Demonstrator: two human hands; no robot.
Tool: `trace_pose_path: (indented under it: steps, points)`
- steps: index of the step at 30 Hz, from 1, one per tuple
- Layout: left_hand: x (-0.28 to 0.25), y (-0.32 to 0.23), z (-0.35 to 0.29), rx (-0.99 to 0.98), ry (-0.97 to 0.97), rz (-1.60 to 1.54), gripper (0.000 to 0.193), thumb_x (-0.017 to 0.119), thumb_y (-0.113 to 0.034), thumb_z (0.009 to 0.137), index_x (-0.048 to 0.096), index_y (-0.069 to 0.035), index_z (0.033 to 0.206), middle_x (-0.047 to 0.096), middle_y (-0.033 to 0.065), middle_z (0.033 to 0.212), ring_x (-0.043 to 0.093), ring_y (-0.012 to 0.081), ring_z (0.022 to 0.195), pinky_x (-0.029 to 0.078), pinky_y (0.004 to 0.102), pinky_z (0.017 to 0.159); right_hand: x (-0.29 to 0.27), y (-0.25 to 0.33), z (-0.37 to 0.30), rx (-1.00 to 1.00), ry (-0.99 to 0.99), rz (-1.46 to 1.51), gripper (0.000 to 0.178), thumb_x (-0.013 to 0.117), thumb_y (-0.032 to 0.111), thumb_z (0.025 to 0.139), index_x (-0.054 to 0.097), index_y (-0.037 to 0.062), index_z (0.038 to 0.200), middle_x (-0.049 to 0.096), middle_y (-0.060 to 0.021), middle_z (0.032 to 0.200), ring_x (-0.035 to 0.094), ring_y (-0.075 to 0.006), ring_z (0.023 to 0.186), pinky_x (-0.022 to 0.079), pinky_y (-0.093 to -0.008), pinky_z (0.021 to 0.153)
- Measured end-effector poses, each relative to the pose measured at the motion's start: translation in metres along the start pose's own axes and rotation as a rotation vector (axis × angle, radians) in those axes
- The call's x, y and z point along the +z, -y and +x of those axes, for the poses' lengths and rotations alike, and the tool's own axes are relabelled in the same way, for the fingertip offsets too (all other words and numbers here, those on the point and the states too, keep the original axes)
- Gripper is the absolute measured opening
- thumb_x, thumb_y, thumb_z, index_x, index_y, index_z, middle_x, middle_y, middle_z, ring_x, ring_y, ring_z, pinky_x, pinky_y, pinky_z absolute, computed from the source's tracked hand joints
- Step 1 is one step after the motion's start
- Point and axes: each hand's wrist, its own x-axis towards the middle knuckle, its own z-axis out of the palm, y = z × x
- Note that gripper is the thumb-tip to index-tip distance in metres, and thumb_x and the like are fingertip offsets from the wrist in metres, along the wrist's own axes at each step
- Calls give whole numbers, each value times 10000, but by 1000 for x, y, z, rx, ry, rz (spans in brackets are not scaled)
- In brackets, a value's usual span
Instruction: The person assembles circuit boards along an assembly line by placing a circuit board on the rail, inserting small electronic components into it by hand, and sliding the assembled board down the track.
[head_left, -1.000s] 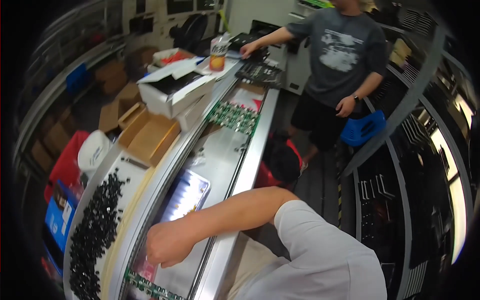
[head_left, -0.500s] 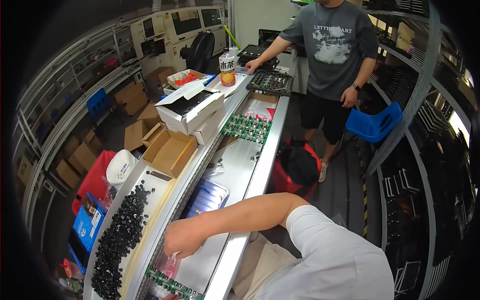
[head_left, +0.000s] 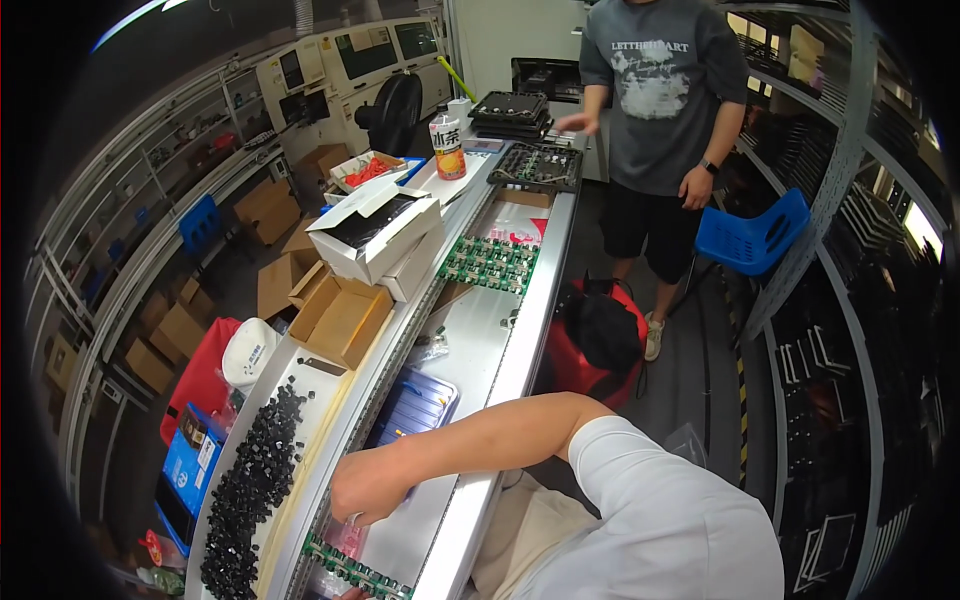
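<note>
My right hand [head_left: 368, 487] reaches in from the lower right and hangs low over the rail track, its fingers curled downward. The fingertips are turned away, so what they hold, if anything, is hidden. Just below it lies a pink and clear plastic bag [head_left: 352, 541]. A narrow green circuit board strip [head_left: 357, 572] with small metal parts spans the track in front of that hand. Only a sliver of my left hand [head_left: 352, 594] shows at the bottom edge, beside the strip; its fingers are mostly cut off. A blue plastic tray [head_left: 418, 402] sits partly behind my right forearm.
A long white tray heaped with small black parts [head_left: 248, 490] runs along the left. Beyond it are a cardboard box [head_left: 342, 318], a white box [head_left: 372, 240] and a drink bottle [head_left: 448, 150]. Green circuit boards [head_left: 490, 264] lie farther up the track. A co-worker [head_left: 655, 110] stands at the far end.
The co-worker's hand has lifted off the far end of the bench and drawn back toward their body. My right hand stays at nearly the same spot, while the whole view has shifted slightly.
</note>
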Motion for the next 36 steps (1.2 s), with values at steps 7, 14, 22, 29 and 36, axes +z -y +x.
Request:
trace_pose_path:
  steps: [7, 14, 22, 29, 36]
  points:
    - [2, -10, 3, -68, -96, 2, 493, 535, -398, 1070, 603, 12, 1336, 677, 146, 1166, 639, 260, 1067, 503, 396, 941, 1, 5, 2, -54, -76, -21, 194, 651, 228, 871, 715, 53, 817, 713, -124, 766, 650, -364, 730, 528, -451, 690]
    - [6, -15, 10, -26, 52, 44, 501, 547, -421, 1062, 610, 0, 1326, 675, 136, 1151, 645, 264, 1050, 504, 399, 939, 5, 4, 6, -98, -193, -49, 168, 652, 230, 796, 749, 93, 788, 719, -95, 710, 656, -346, 677, 527, -439, 655]
    - [36, -28, 35, -6, 6, 77, 510, 564, -446, 1050, 611, -23, 1332, 674, 127, 1153, 653, 263, 1026, 510, 408, 933, -12, 5, 0, -131, -231, -23, 193, 626, 197, 841, 704, 54, 737, 700, -113, 704, 637, -372, 677, 521, -448, 662]
    - [103, -25, -22, 226, -63, 42, 442, 561, -355, 1058, 608, -15, 1337, 694, 138, 1157, 676, 243, 1007, 534, 379, 920, -9, 25, 13, -175, -304, -63, 169, 649, 176, 784, 682, 67, 659, 680, -121, 660, 615, -361, 607, 523, -450, 610]
    - [151, -56, 3, 196, -20, 274, 558, 524, -486, 1048, 672, 23, 1224, 707, 123, 1135, 687, 211, 997, 539, 308, 891, -40, -9, -11, -167, -420, -62, 47, 686, 117, 795, 643, 114, 778, 641, -45, 702, 620, -264, 636, 501, -354, 625]
